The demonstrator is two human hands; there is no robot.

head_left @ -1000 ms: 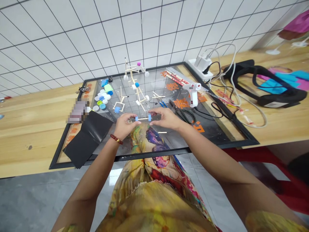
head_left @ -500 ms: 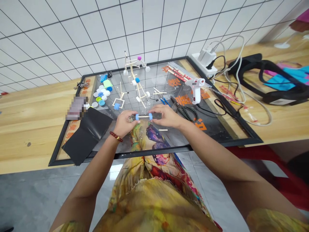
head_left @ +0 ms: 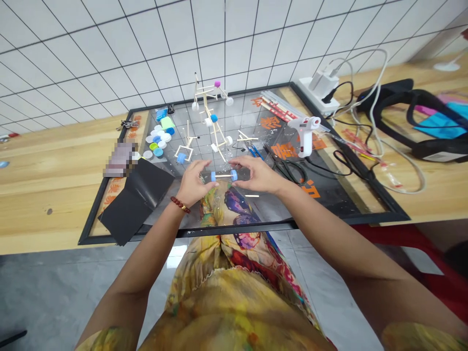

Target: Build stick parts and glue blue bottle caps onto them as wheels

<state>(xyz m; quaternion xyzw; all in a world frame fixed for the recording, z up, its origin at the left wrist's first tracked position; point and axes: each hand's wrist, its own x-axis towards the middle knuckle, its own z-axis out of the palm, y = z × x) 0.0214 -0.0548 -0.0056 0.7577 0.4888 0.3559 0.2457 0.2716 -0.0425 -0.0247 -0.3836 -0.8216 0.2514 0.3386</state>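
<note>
A thin wooden stick with a blue bottle cap on each end lies on the glass tabletop between my hands. My left hand is open at its left end, thumb and fingers spread apart with the cap just beyond them. On the other side my right hand is open too, its thumb tip close to the right cap; whether it touches is hard to tell. Just beyond stands a frame of wooden sticks and caps. A smaller stick piece with a blue cap is to its left.
Several loose bottle caps lie at left, above a folded black sheet. At right are scissors, a white glue gun with its cord, and glue sticks. A power strip and a black headset sit farther right.
Both hands have let go of the capped stick and spread their fingers. The stick now rests by itself between them. The view has shifted slightly.
</note>
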